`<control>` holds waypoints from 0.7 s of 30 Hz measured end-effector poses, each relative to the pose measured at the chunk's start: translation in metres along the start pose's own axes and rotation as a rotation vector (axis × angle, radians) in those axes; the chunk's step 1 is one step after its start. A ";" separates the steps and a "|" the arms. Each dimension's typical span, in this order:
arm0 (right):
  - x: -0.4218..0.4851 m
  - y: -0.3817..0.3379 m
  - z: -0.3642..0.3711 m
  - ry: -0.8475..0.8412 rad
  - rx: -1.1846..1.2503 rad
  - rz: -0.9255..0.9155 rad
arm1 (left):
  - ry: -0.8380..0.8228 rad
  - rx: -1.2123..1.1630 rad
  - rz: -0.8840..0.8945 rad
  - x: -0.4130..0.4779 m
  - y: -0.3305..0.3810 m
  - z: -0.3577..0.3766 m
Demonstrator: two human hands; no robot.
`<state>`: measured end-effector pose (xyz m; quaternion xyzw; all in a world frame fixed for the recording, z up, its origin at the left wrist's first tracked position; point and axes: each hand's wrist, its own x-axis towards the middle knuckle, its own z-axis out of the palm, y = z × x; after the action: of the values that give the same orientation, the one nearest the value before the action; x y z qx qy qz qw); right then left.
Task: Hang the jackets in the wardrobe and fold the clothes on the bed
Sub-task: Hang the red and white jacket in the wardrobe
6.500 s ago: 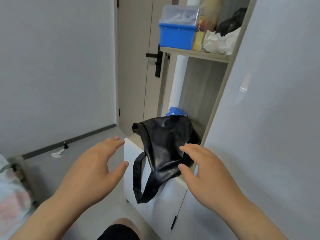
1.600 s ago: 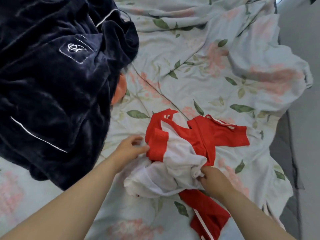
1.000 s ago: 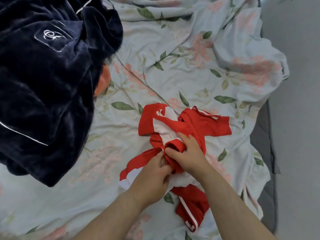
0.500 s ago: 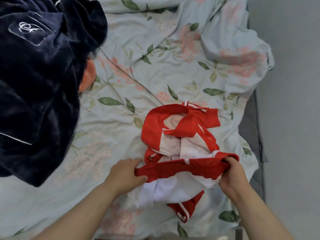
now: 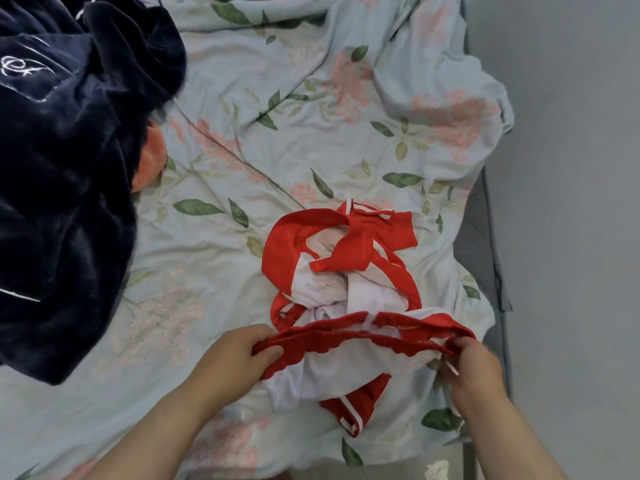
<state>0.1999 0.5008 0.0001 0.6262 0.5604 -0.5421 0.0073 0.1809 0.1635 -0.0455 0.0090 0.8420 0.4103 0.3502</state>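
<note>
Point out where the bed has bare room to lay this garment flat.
Bare sheet lies between the navy robe and the red garment, and beyond it. Crowded: the left, under the robe, and the right edge by the garment.

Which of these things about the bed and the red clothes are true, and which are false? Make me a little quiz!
1. The left hand and the right hand both grip the red and white garment by its red band. True.
2. The dark blue garment lies on the right side of the bed. False: it lies on the left.
3. The bedsheet has pink flowers and green leaves. True.
4. The red and white garment is neatly folded. False: it is crumpled in a heap.
</note>
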 end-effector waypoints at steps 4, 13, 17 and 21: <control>-0.015 -0.016 0.011 0.114 -0.483 -0.452 | -0.093 0.189 0.027 0.007 0.006 -0.003; -0.005 -0.042 0.163 -0.512 -1.047 -0.766 | 0.120 -0.489 -0.234 0.095 0.024 0.001; 0.000 -0.043 0.159 -0.511 -0.941 -0.748 | 0.175 -1.349 -0.618 0.132 0.042 -0.009; -0.015 -0.054 0.126 -0.497 -0.677 -0.734 | 0.068 -1.294 -0.557 0.127 0.062 -0.024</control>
<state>0.0804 0.4330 -0.0092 0.2060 0.8660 -0.4301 0.1505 0.0538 0.2262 -0.0663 -0.4298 0.4104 0.7237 0.3508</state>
